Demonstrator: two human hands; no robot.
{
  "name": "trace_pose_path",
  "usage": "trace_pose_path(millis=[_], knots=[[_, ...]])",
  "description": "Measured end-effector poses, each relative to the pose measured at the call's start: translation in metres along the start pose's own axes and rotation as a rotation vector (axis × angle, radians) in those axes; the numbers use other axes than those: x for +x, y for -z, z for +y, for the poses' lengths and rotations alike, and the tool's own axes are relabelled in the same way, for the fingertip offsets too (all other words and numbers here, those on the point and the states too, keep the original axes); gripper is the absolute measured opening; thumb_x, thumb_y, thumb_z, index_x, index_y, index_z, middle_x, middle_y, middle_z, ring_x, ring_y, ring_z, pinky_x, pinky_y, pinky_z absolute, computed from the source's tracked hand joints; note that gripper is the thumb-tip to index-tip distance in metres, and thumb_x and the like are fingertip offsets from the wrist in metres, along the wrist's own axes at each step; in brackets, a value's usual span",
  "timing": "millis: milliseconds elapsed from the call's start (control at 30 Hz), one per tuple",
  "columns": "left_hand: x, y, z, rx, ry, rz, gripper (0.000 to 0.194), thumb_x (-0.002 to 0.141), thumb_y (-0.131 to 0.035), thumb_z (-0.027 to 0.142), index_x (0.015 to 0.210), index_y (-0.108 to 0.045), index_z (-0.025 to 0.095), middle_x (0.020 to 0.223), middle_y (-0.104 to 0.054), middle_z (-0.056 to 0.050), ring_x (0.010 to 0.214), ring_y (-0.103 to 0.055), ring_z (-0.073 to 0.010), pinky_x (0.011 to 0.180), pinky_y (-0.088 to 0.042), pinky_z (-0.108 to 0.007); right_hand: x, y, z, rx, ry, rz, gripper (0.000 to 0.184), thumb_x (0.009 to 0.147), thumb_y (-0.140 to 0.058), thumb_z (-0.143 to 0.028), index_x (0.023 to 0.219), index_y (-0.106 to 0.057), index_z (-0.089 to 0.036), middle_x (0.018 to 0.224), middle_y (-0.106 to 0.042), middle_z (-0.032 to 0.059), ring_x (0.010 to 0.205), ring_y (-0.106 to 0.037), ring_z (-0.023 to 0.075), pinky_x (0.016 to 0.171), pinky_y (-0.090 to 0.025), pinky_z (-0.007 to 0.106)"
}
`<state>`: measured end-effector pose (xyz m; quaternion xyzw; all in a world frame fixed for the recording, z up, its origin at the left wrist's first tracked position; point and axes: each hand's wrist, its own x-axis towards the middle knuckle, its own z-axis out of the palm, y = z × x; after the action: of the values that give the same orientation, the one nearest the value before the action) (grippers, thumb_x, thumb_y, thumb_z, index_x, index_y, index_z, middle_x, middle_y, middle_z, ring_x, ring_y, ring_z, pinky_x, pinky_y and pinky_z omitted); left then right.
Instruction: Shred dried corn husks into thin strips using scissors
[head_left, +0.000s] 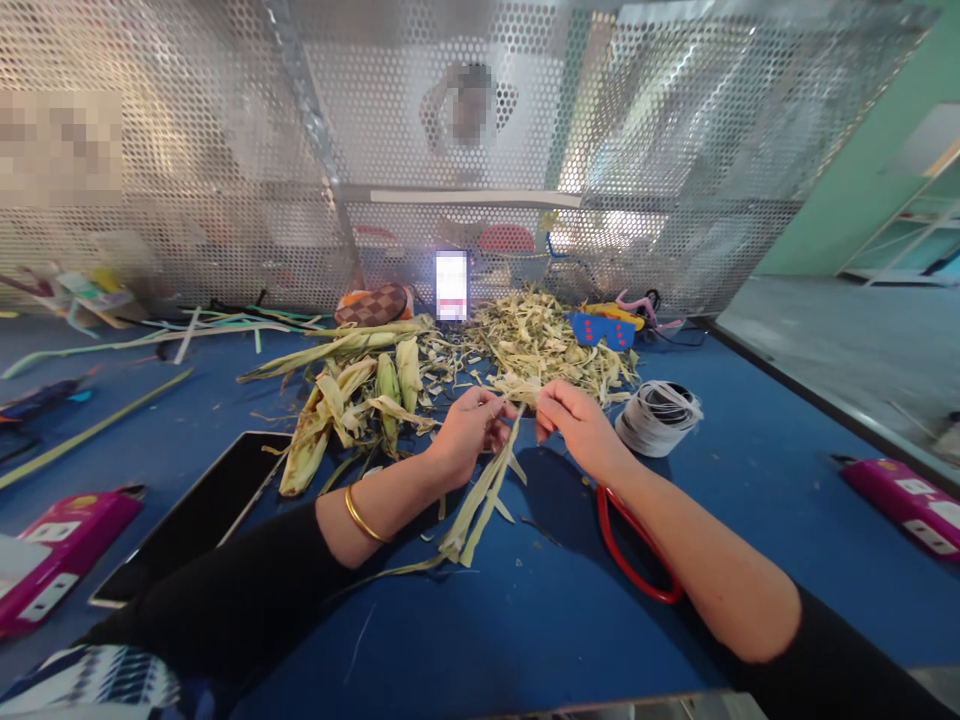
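My left hand (471, 432) pinches a bundle of pale green corn husk strips (480, 505), which hangs down to the blue tabletop. Just to the right, my right hand (574, 415) has its fingers closed at the upper end of the strips; what lies between its fingertips is too small to make out. Behind both hands spreads a heap of shredded corn husk (536, 335). Larger whole husks (330, 415) lie to the left. A red loop handle (634, 565) shows partly under my right forearm, its other end hidden.
A spool of white cord (658, 418) stands right of my right hand. Left of my arm lies a black flat tray-like panel (202, 500). Magenta power strips (75, 550) sit at both sides. A lit phone (451, 285) leans against the perforated metal screen (390, 130).
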<state>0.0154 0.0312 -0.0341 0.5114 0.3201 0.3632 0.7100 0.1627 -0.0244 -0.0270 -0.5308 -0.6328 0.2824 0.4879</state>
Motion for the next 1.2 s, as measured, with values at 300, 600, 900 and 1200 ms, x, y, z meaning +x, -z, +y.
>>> trace_pose_path(millis=[300, 600, 900, 1200], knots=[[-0.002, -0.001, 0.001, 0.399, -0.133, -0.019, 0.017, 0.083, -0.042, 0.011, 0.068, -0.039, 0.019, 0.054, -0.047, 0.007, 0.042, -0.04, -0.0044, 0.043, -0.032, -0.016, -0.002, 0.006, -0.003, -0.446, 0.034, -0.1, 0.018, 0.086, -0.043, -0.021, 0.069, -0.037, -0.023, 0.053, -0.044, -0.005, 0.051, -0.044, 0.0134, 0.053, -0.03, 0.025], [0.0, 0.001, -0.002, 0.441, -0.055, -0.012, 0.018, 0.083, -0.042, 0.01, 0.067, -0.039, 0.019, 0.052, -0.047, 0.007, 0.04, -0.039, -0.0038, 0.041, -0.032, -0.014, -0.002, 0.005, -0.004, -0.449, 0.019, -0.125, 0.017, 0.086, -0.044, -0.02, 0.07, -0.039, -0.023, 0.053, -0.048, -0.0048, 0.052, -0.047, 0.0135, 0.056, -0.032, 0.026], [-0.001, 0.0, 0.006, 0.298, 0.169, -0.141, 0.018, 0.078, -0.052, 0.019, 0.06, -0.052, 0.015, 0.049, -0.051, 0.003, 0.04, -0.045, -0.0051, 0.041, -0.037, -0.016, -0.004, -0.003, -0.005, 0.192, -0.137, -0.213, 0.023, 0.088, -0.044, -0.034, 0.07, -0.047, -0.02, 0.063, -0.06, -0.002, 0.049, -0.054, 0.0096, 0.048, -0.036, 0.023], [-0.005, 0.002, 0.006, 0.417, 0.26, -0.286, 0.016, 0.069, -0.065, 0.025, 0.058, -0.063, 0.014, 0.051, -0.058, 0.0, 0.044, -0.051, -0.0071, 0.044, -0.042, -0.018, -0.003, -0.005, -0.009, 0.14, -0.1, -0.118, 0.021, 0.084, -0.049, -0.037, 0.077, -0.057, -0.019, 0.055, -0.055, -0.0034, 0.053, -0.05, 0.0109, 0.054, -0.039, 0.025]])
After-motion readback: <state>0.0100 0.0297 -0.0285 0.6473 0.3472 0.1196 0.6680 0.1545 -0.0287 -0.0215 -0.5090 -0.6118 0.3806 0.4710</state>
